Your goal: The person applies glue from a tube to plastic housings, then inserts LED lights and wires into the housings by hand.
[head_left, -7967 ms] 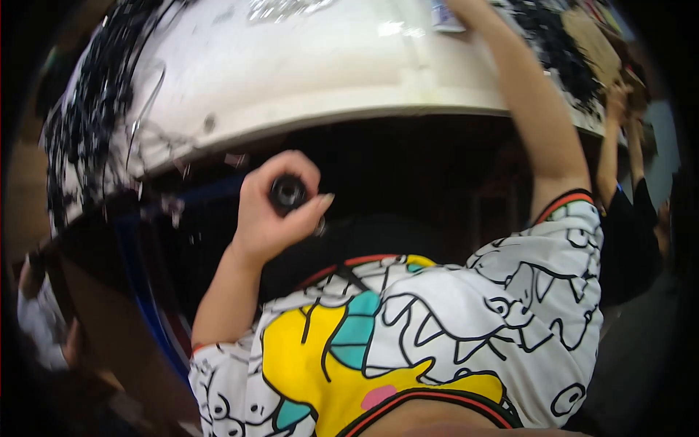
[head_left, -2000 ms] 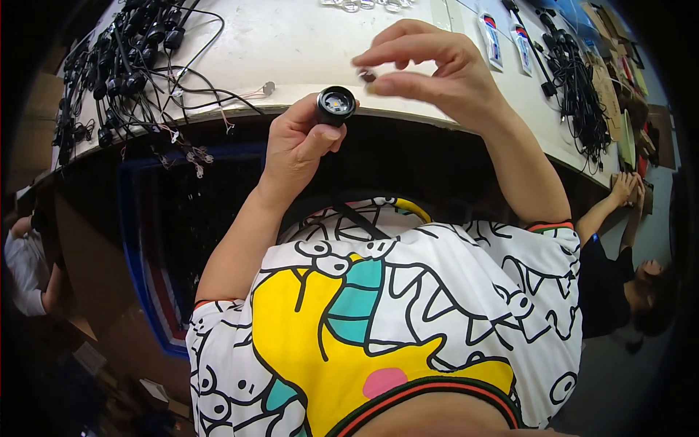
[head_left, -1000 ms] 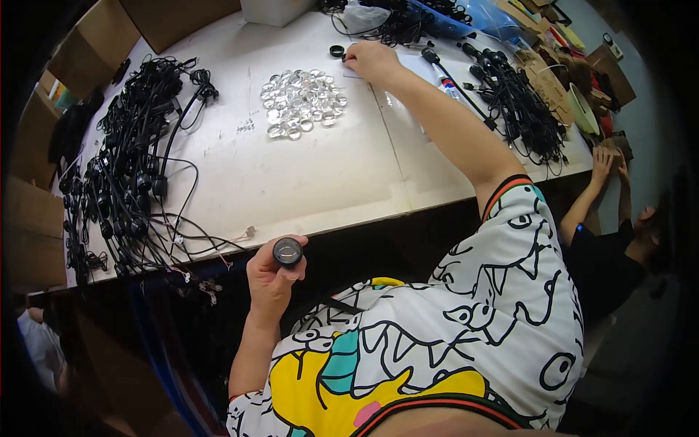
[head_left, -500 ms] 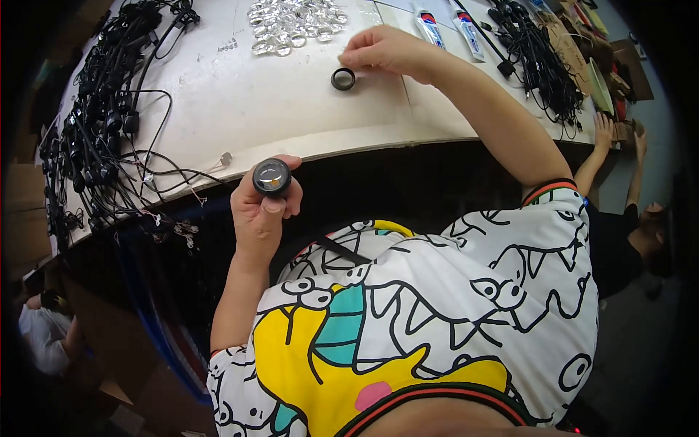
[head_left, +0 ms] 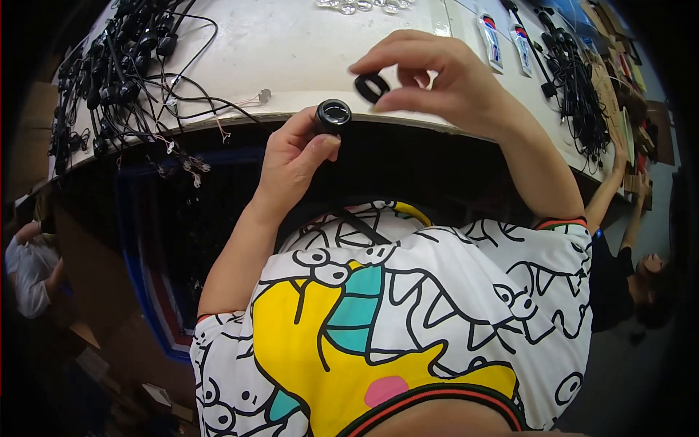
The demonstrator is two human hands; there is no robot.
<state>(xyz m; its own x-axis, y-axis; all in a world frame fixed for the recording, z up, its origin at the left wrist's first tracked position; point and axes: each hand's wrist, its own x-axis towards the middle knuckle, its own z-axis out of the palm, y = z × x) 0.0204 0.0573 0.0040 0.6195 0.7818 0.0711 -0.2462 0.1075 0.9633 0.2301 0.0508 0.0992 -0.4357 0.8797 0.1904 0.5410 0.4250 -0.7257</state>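
My left hand is closed around a black cylindrical housing with a shiny round lens, its lens end facing up. It is held at the table's front edge. To the right, my right hand pinches a black ring between thumb and fingertips, tilted and raised over the table. The ring and the housing are close but apart. Clear glass lenses lie at the far edge of the view, partly cut off.
Tangled black cables with thin loose wires cover the table's left side. Two white-and-blue tubes and another black cable bundle lie on the right. A co-worker's arm reaches in at the far right; another person is at the left.
My right hand has picked the black ring up off the table and brought it nearer. My left hand has moved up and right with the housing. The view has shifted.
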